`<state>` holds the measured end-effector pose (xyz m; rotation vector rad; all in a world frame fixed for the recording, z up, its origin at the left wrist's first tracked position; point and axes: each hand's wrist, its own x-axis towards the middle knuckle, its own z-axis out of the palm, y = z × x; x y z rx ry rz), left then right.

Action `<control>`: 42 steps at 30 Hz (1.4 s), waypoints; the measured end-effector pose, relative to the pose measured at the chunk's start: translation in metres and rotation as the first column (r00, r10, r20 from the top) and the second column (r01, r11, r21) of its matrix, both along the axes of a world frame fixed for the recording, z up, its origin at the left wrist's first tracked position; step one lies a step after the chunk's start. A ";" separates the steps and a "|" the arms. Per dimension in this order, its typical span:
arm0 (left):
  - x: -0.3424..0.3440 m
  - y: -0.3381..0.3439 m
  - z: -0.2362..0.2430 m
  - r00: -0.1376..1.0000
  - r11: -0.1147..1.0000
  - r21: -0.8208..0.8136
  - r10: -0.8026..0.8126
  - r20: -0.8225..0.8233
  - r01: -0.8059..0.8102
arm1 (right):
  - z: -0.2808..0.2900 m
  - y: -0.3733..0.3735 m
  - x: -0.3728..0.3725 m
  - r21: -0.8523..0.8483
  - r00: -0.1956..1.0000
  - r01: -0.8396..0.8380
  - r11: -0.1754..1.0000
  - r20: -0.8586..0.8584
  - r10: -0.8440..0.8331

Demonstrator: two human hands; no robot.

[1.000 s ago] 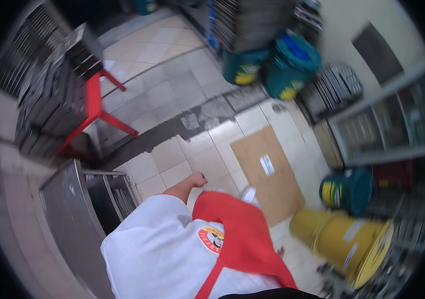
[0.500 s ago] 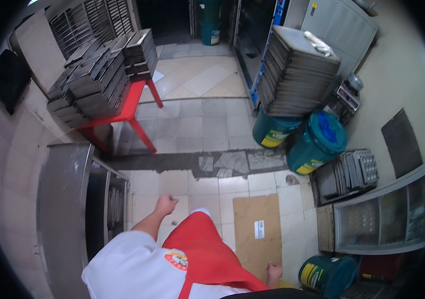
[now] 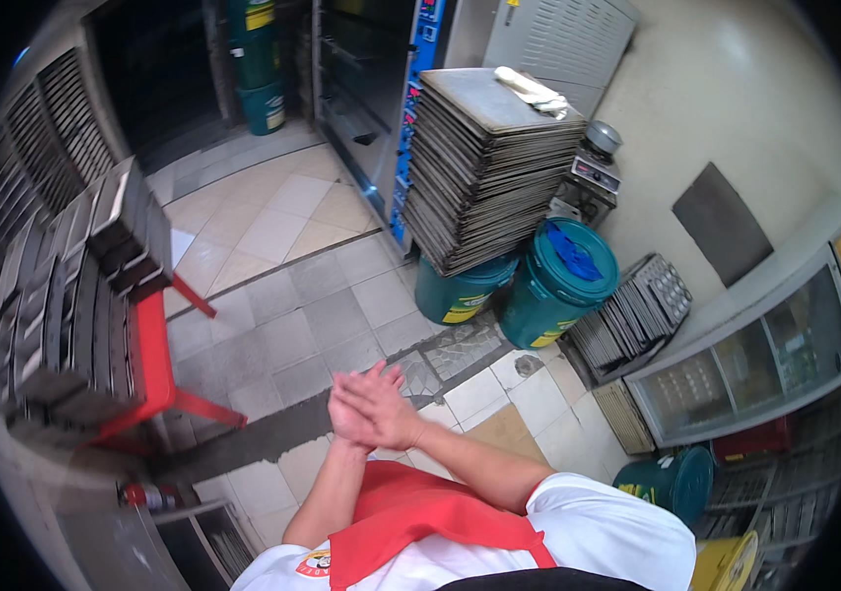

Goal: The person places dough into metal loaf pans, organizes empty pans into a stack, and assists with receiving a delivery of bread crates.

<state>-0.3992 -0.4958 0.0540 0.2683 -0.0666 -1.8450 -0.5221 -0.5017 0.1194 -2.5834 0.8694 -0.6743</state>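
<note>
Well apart half a second earlier, the right hand [image 3: 386, 412] and left hand [image 3: 343, 426] had come together, fingers extended rather than clenched. Neither visibly held an object, so they seemed occupied only with each other; what lay between them could not be told. The red apron [image 3: 420, 522] was just below. Around spread the tiled floor [image 3: 332, 320], a red counter [image 3: 156, 379] bearing loaf pans [image 3: 130, 231], and stacked baking trays [image 3: 484, 187].

Pans [image 3: 75, 295] rest on the table [image 3: 152, 345], left of the tray stack [image 3: 489, 177].
</note>
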 end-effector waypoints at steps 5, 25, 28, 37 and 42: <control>0.076 -0.088 0.154 0.952 0.942 -0.297 0.222 0.211 -0.154 | -0.070 -0.125 -0.184 0.133 0.740 0.650 0.748 -0.333 -0.584; 0.133 -0.245 -0.024 -0.230 0.961 0.216 -0.253 0.940 -0.175 | 0.269 -0.640 -0.455 -0.571 0.478 0.639 0.516 -0.231 -0.848; 0.136 -0.230 -0.042 -0.222 0.941 0.283 -0.321 0.921 -0.186 | 0.298 -0.683 -0.454 -0.514 0.443 0.621 0.591 -0.392 -0.806; 0.140 -0.238 -0.066 -0.139 0.870 0.323 -0.396 0.907 -0.373 | 0.341 -0.769 -0.460 -0.081 0.763 0.636 0.768 -0.084 -0.641; 0.132 -0.267 -0.062 -0.179 0.908 0.310 -0.367 0.913 -0.281 | 0.346 -0.735 -0.458 0.507 0.819 0.508 0.697 -0.032 -0.573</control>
